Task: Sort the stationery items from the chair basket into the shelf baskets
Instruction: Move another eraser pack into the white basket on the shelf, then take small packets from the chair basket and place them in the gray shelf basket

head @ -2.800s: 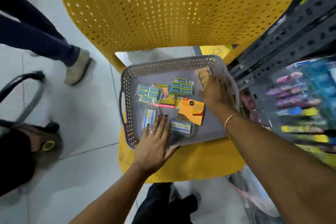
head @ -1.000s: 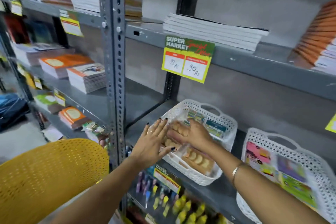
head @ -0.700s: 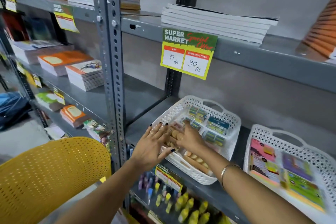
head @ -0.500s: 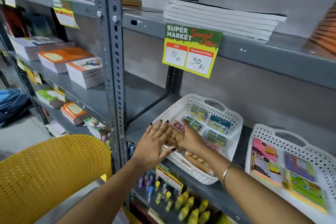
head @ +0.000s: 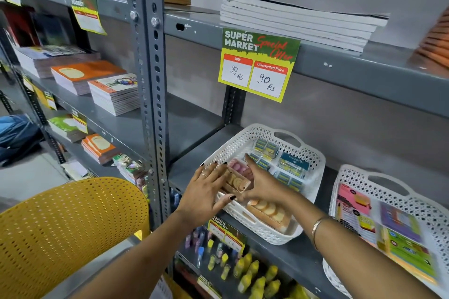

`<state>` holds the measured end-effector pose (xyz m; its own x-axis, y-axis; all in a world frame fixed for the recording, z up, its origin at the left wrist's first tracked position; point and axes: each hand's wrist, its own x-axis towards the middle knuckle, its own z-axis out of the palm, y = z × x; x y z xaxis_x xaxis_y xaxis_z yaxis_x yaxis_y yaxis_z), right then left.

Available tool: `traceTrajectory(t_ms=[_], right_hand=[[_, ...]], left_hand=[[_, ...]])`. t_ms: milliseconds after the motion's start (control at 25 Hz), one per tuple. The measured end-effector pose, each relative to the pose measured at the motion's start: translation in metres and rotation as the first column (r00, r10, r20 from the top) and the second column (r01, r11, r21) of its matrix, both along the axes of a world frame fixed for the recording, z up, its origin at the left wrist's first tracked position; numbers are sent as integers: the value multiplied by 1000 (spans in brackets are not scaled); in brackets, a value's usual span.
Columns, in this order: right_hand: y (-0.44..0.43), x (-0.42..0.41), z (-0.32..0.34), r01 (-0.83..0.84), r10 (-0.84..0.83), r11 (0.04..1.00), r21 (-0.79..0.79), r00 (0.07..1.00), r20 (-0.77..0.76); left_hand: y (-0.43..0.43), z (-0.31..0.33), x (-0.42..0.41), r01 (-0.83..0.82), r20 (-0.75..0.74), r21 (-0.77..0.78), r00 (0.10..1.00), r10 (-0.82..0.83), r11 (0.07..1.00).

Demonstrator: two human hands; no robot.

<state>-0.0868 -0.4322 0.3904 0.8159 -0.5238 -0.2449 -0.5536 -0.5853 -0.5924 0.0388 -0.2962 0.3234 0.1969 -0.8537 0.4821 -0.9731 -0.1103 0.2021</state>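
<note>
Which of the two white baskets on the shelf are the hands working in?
The left white basket, filled with small packs: left hand and right hand both meet at its near corner. The right white basket holds flat colourful cards, untouched.
</note>
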Motion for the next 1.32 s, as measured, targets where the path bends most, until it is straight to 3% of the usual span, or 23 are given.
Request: traceTrajectory(t_ms=[200, 360, 480, 640, 840, 960, 1040, 1200, 1320], right_hand=[[4, -3, 33, 3, 10, 988, -154, 996, 86], [45, 29, 45, 35, 92, 948, -316, 921, 378], [101, 64, 29, -96, 275, 922, -375, 843, 462], [170, 108, -51, -351, 463, 870, -346, 823, 329], [232, 129, -213, -617, 618, 774, -141, 785, -40], [258, 120, -304, -705, 677, 709, 3, 680, -281], [273, 113, -351, -746, 703, 665, 30, 613, -360], [295, 102, -409, -837, 738, 547, -10, 487, -468], [304, 100, -428, -868, 750, 489, -89, 470, -464]], left_hand=[[14, -3, 1, -60, -52, -71, 997, 57, 996], [72, -34, 24, -354, -195, -73, 922, 335, 932], [136, -82, 42, -544, -224, 52, 811, 541, 837], [218, -151, 34, -681, -216, 231, 661, 719, 695], [296, -256, -12, -670, -168, 491, 553, 816, 556], [321, -312, -40, -615, -116, 608, 557, 822, 503], [332, -340, -53, -586, -103, 654, 557, 824, 478], [347, -374, -68, -563, -107, 676, 563, 819, 476], [347, -378, -70, -545, -132, 681, 567, 813, 490]])
